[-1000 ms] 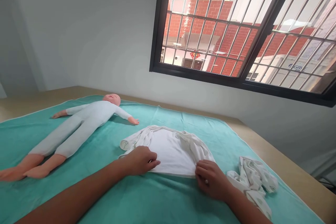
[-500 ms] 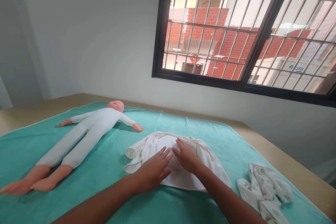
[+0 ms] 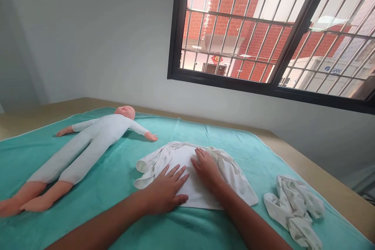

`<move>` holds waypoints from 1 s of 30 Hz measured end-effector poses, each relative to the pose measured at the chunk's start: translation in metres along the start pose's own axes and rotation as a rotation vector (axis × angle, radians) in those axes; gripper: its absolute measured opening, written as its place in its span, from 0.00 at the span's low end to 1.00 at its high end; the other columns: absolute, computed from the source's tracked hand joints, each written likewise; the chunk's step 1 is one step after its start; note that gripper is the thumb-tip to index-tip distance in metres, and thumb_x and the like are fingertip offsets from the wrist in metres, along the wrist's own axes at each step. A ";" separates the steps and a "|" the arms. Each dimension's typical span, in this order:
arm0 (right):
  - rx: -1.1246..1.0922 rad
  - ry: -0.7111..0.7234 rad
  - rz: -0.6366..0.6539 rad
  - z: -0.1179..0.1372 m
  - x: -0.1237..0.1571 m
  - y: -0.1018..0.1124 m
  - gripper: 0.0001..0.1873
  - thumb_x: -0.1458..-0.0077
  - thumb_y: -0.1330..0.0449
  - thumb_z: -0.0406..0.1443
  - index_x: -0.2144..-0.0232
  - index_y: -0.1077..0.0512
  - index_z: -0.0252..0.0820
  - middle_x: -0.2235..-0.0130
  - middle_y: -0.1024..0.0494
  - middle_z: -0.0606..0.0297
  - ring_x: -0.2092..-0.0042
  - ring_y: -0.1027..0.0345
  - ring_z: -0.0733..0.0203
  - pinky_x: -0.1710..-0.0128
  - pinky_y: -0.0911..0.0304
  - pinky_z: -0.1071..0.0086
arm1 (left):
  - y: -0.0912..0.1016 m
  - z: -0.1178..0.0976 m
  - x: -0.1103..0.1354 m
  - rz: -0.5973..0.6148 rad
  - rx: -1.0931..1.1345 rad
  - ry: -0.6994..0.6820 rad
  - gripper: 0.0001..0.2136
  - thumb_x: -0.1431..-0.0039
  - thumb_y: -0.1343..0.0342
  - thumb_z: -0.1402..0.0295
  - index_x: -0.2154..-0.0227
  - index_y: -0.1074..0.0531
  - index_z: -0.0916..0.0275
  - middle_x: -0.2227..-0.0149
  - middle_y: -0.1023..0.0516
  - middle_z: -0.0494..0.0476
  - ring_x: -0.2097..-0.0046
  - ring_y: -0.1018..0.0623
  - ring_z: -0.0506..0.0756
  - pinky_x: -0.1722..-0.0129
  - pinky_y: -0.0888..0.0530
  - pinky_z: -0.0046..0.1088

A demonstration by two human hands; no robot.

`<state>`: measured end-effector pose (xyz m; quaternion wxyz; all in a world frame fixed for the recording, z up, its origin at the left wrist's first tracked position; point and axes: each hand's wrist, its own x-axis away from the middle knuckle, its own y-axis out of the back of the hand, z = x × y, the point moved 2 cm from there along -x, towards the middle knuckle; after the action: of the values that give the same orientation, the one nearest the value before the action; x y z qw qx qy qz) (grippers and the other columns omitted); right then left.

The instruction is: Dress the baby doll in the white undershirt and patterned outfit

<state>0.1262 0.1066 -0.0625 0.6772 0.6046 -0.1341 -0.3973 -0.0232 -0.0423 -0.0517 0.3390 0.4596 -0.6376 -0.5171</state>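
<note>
A small white baby shirt (image 3: pixel 191 181) lies spread on the green cloth, its sleeves bunched toward both sides. My left hand (image 3: pixel 168 190) rests flat on its left front part, fingers spread and thumb out to the right. On the shirt's right half lies my right hand (image 3: pixel 206 170), fingers stretched forward and close together. Neither hand grips the fabric. To the left, a baby doll (image 3: pixel 102 136) in a white body lies on its back with its arms out. A crumpled white patterned garment (image 3: pixel 295 207) is at the right, apart from my hands.
The green cloth (image 3: pixel 117 211) covers most of a wooden table (image 3: pixel 331 175), whose bare edges show at the back and right. Behind it stand a grey wall (image 3: pixel 96 39) and a barred window with a dark frame (image 3: pixel 222 87).
My left hand has moved slightly left and its fingers are spread wider on the shirt. My right hand stays nearly in place. The view has tilted a little downward.
</note>
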 end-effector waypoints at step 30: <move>0.085 -0.053 -0.035 -0.040 -0.019 0.004 0.22 0.34 0.58 0.43 0.50 0.30 0.41 0.43 0.31 0.54 0.40 0.43 0.51 0.39 0.56 0.59 | 0.005 -0.004 -0.007 -0.213 0.053 0.144 0.19 0.33 0.57 0.57 0.44 0.33 0.55 0.37 0.35 0.57 0.36 0.38 0.61 0.37 0.43 0.49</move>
<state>0.1417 0.1484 -0.0618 0.6399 0.6243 -0.1582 -0.4192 -0.0186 -0.0371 -0.0457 0.3147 0.5693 -0.5729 -0.4987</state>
